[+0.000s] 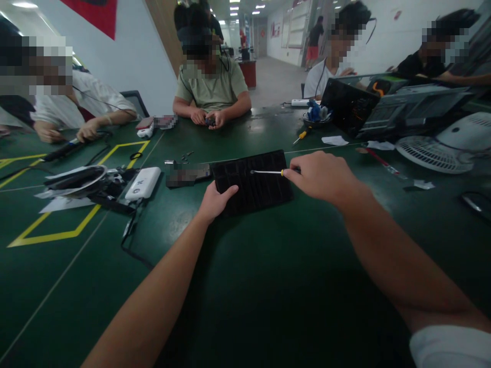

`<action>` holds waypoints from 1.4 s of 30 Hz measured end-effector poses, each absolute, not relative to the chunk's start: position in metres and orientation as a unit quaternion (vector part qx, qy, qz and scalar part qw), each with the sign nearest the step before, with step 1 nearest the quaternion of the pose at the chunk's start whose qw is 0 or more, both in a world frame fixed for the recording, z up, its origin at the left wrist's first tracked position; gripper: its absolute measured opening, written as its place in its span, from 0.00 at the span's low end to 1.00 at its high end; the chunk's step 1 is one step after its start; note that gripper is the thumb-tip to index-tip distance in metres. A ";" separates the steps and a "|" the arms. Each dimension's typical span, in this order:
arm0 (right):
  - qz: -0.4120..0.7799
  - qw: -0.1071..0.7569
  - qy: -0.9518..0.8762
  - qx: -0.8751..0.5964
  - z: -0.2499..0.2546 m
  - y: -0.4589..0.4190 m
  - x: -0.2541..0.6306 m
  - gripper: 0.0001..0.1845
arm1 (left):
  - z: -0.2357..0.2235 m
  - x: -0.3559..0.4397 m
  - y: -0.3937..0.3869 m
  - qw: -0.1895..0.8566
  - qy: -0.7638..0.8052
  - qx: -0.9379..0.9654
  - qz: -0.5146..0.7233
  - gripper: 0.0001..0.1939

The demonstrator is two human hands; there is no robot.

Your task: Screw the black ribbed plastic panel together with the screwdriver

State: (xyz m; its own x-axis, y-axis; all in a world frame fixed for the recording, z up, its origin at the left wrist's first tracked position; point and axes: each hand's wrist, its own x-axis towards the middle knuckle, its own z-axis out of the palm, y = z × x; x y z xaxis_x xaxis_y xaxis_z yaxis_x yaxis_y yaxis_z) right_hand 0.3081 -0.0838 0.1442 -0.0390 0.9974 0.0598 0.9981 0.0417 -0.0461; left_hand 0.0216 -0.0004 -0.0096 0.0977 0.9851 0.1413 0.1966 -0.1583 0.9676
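Note:
A flat black rectangular ribbed panel (264, 194) lies slightly tilted on the green table in front of me. My left hand (214, 202) grips its left edge, thumb on top and the other fingers hidden. My right hand (326, 176) is closed around the handle of a screwdriver (268, 173) with a thin metal shaft and a yellow collar. The shaft points left across the panel, and its tip is at or just above the panel's middle. Left of the panel lies a dark flat piece (184, 176), with several small dark bits (186, 156) behind it.
At left are a white power bank (143, 184) with a cable and a pile of papers and dark parts (76, 184). Right stand a metal computer case (414, 107) and a white fan (429, 153). Another screwdriver (303, 135) lies farther back. Several people sit around the table (245, 296).

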 end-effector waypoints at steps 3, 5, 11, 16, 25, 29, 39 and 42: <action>0.001 0.041 -0.724 -0.688 0.144 -0.084 0.308 0.24 | -0.010 0.021 0.001 0.423 0.494 0.605 0.460 0.29; 0.008 0.041 -0.723 -0.690 0.143 -0.083 0.308 0.23 | -0.010 0.021 0.001 0.418 0.497 0.608 0.457 0.29; -0.002 0.049 -0.722 -0.691 0.139 -0.082 0.311 0.21 | -0.009 0.022 0.000 0.415 0.496 0.613 0.455 0.27; -0.003 0.040 -0.731 -0.681 0.137 -0.081 0.314 0.14 | -0.009 0.022 -0.001 0.425 0.490 0.604 0.463 0.26; 0.000 0.057 -0.734 -0.676 0.137 -0.080 0.316 0.13 | -0.006 0.022 -0.003 0.421 0.491 0.613 0.455 0.24; -0.006 0.057 -0.735 -0.676 0.136 -0.080 0.316 0.15 | -0.006 0.022 -0.003 0.423 0.488 0.614 0.454 0.24; -0.009 0.037 -0.728 -0.684 0.137 -0.079 0.314 0.21 | -0.011 0.021 0.000 0.418 0.484 0.618 0.457 0.27; -0.005 0.025 -0.725 -0.688 0.138 -0.080 0.313 0.23 | -0.011 0.021 0.000 0.416 0.483 0.620 0.457 0.26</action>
State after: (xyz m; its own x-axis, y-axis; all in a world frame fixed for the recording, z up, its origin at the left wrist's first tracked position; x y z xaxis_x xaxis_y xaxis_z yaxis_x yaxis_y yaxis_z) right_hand 0.3132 -0.0798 0.1384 -0.0525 0.9977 0.0421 0.9982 0.0537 -0.0269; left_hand 0.0212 0.0002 -0.0113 0.1156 0.9795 0.1647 0.2179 -0.1868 0.9579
